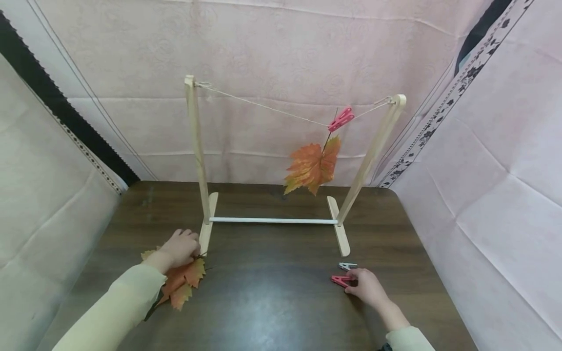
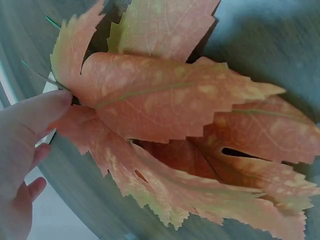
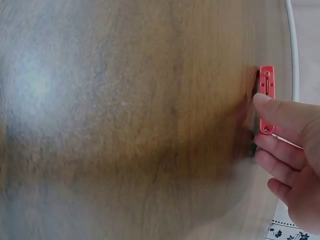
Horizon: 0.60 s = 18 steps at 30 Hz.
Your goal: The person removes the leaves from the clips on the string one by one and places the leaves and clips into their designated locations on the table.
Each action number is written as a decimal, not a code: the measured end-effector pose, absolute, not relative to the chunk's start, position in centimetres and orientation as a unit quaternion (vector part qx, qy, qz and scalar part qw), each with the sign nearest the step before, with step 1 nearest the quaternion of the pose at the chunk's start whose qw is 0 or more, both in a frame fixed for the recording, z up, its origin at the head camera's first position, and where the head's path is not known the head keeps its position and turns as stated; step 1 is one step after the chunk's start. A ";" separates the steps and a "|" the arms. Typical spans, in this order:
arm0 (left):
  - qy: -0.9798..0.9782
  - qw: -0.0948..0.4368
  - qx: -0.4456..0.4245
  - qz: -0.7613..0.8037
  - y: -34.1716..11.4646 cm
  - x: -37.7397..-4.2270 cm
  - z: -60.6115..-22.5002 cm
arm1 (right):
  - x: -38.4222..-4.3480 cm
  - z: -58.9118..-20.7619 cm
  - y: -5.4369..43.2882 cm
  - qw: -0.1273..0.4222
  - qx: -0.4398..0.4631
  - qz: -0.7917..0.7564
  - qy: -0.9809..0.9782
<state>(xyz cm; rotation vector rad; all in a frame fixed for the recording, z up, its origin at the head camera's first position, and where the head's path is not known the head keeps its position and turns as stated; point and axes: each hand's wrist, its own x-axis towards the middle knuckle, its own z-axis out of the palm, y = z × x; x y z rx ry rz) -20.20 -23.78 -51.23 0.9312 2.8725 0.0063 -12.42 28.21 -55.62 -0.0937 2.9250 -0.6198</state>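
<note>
On the left of the table, my left hand (image 1: 179, 251) pinches an orange maple leaf (image 2: 145, 95) near its stem. More leaves (image 2: 265, 125) with yellow-green edges lie under and beside it, partly hidden by the hand and sleeve in the head view. At the right, thumb and fingers of my right hand (image 1: 368, 287) grip a red clothespin (image 3: 267, 85) close over the table. A pale blue clothespin (image 1: 348, 266) lies just beyond that hand. Another maple leaf (image 1: 312, 165) hangs by its stem from a pink clothespin (image 1: 341, 119) on the string.
A wooden stand with a left post (image 1: 196, 146) and a right post (image 1: 371, 161) rises at the back of the table (image 1: 263, 292). The string (image 1: 263, 106) sags between their tops, and a white rod (image 1: 272, 221) joins them low down. Pale cloth (image 1: 263, 48) surrounds the table.
</note>
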 end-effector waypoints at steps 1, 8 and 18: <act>0.951 0.064 0.301 0.009 -23.8 -20.1 -51.2 | -12.4 -55.6 28.2 0.075 -0.032 -0.203 0.976; 0.957 0.081 0.278 0.029 -23.8 -20.0 -50.4 | -12.4 -54.9 28.3 0.077 -0.032 -0.206 0.975; 0.953 0.037 0.269 0.133 -21.8 -21.7 -46.7 | -14.7 -48.6 29.2 0.043 -0.059 -0.230 0.970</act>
